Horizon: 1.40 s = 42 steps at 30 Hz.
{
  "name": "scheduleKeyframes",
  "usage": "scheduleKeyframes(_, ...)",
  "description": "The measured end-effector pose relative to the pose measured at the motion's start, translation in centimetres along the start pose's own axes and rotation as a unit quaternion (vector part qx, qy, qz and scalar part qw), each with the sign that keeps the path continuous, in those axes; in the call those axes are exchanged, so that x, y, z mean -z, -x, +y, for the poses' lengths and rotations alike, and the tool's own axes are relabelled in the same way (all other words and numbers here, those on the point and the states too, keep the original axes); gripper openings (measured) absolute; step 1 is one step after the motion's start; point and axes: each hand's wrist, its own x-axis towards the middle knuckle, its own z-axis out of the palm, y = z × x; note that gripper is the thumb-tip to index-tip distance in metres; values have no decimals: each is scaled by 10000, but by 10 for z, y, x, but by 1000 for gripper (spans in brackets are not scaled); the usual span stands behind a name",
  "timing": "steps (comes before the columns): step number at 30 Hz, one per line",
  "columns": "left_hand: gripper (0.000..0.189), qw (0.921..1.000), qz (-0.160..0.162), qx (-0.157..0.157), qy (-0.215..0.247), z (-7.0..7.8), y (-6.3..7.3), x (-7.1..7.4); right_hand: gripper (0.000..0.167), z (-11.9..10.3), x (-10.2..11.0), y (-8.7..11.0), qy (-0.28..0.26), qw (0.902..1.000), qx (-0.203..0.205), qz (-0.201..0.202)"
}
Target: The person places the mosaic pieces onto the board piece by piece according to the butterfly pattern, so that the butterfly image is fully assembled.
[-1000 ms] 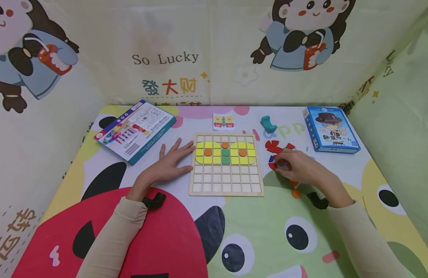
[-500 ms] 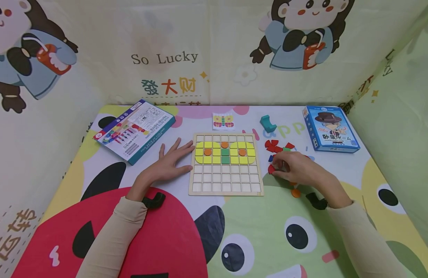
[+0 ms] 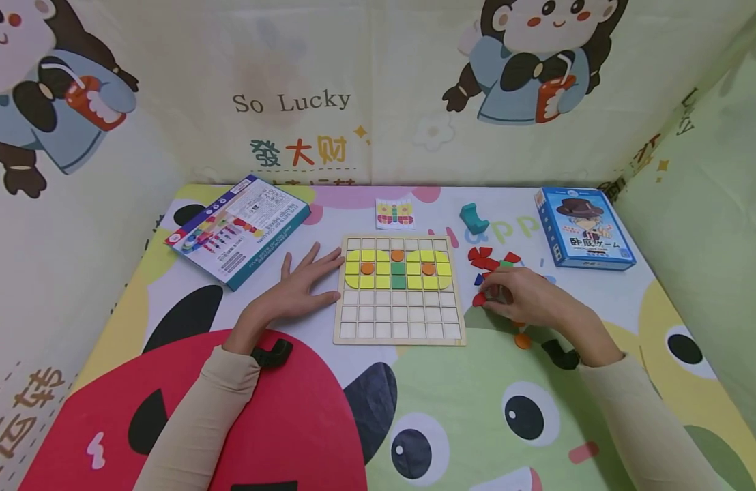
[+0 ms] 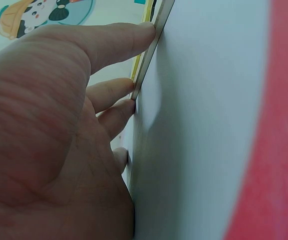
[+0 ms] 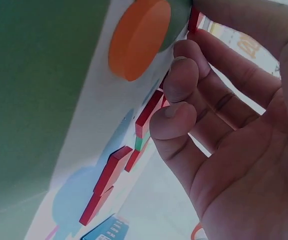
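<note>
A wooden grid board (image 3: 399, 334) lies at the table's middle, its upper rows bearing yellow tiles (image 3: 383, 282), a few orange discs (image 3: 428, 269) and green squares (image 3: 398, 275). Spread flat beside it, my left hand (image 3: 301, 290) touches the board's left edge with thumb and fingertips; the left wrist view shows the thumb (image 4: 118, 42) against the rim. Right of the board, my right hand (image 3: 528, 293) pinches a red piece (image 3: 479, 299) between thumb and index finger, low over the table. In the right wrist view its other fingers curl loosely, and that red piece (image 5: 194, 20) is partly hidden.
Loose red pieces (image 3: 485, 262), a green one (image 3: 507, 264) and a blue one (image 3: 478, 279) lie around the right hand, with an orange disc (image 3: 522, 341) nearer. Behind are a butterfly card (image 3: 394, 215), a teal block (image 3: 473, 219), a blue box (image 3: 585, 228) and a larger box (image 3: 239, 232).
My right fingers have shifted slightly, and more of the red piece and a green piece now show. The left hand and the board have stayed in place.
</note>
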Motion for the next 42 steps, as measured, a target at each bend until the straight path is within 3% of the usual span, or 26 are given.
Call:
scheduleKeyframes(5, 85, 10000, -19, -10, 4, -2, -1, -1, 26, -2, 1, 0, -7, 10000, -53, 10)
scheduleKeyframes(11, 85, 10000, -5, -8, -43, -1, -1, 0, 24, -14, 4, -6, 96, 9995, 174, 248)
scheduleKeyframes(27, 81, 10000, -18, -43, -11, -3, -1, -1, 25, -92, -23, -64, -63, 9980, 610, 165)
scheduleKeyframes(36, 80, 10000, -58, 6, 66, -2, -1, -2, 26, -126, -31, -91, -104, 9952, 918, 317)
scheduleKeyframes(42, 80, 9999, -95, -41, 35, -3, -1, -1, 25, -145, -39, -102, -68, 9956, 887, 287)
